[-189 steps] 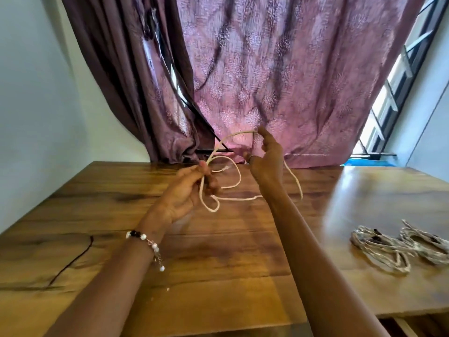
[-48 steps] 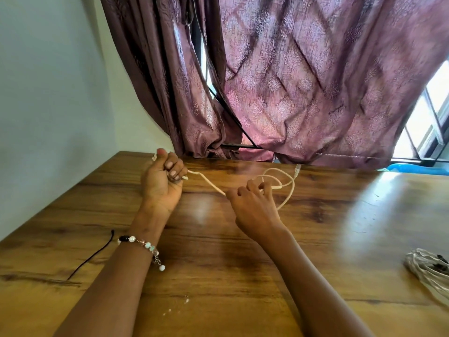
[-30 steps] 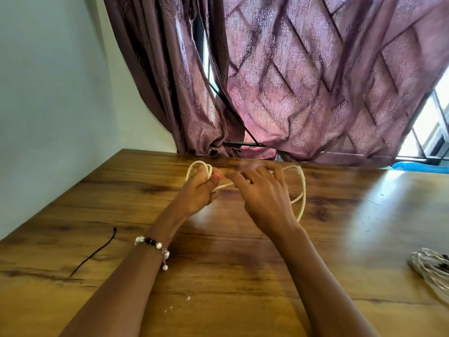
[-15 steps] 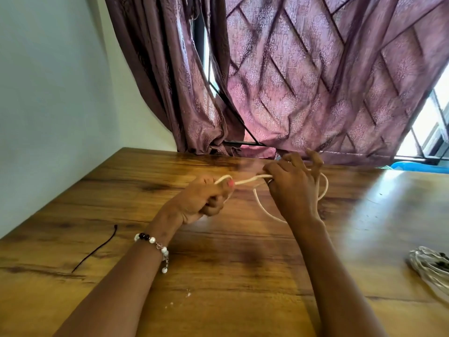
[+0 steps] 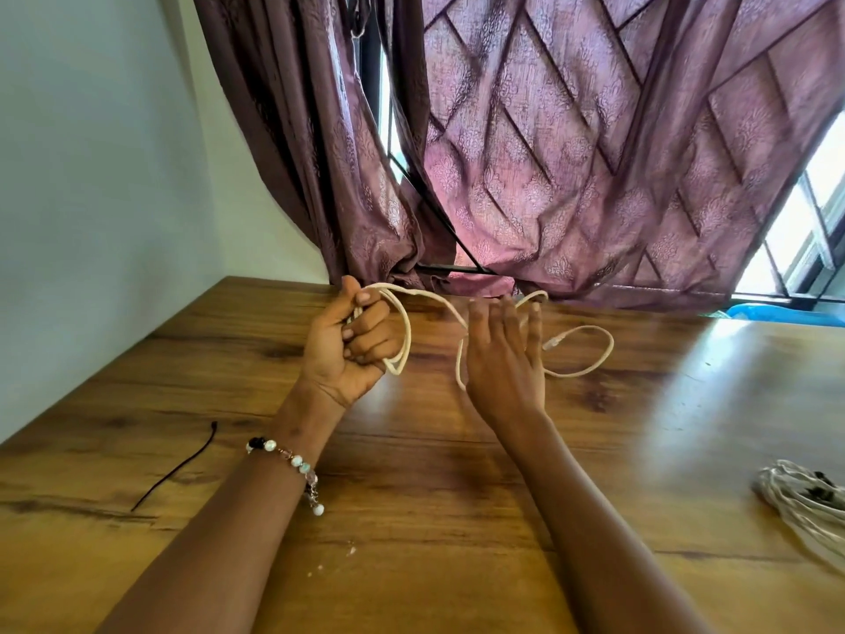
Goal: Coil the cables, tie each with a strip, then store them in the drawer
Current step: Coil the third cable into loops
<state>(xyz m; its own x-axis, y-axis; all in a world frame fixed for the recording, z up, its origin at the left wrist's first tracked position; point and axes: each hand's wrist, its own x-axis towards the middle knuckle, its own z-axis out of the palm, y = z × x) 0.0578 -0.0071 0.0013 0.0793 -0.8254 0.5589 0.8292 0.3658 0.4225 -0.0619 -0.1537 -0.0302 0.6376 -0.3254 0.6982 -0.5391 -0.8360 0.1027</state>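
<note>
The left hand [image 5: 347, 343] is up above the counter [image 5: 434, 473], palm turned toward the camera. Its fingers are curled tight around a few loops of the cream cable [image 5: 404, 331]. The thumb sticks up at 12 o'clock. A bead bracelet [image 5: 292, 464] sits on the left wrist.

The right hand [image 5: 503, 359] is at 3 o'clock from the left hand, near it but not touching. Its back faces the camera. Its fingers are straight and spread apart, pointing up to 12 o'clock. The cable runs behind this hand, so I cannot tell if the hand touches it.

From the left hand, the cable goes over to the right hand and makes a big loop out at 3 o'clock of that hand. The plug end [image 5: 551, 343] lies just beside the right fingers.

There are two hands, one loose cable, one thin black strip [image 5: 176, 469] and one bracelet. The strip lies flat on the counter at 8 o'clock from the left hand, well apart from it.

At the right edge, at 4 o'clock from the right hand, lies a pale bundle of cables [image 5: 804, 501]. The edge of the view cuts it off, so I cannot count the cables in it. A purple curtain [image 5: 571, 153] hangs behind the counter and hides most of the window [image 5: 814, 221].
</note>
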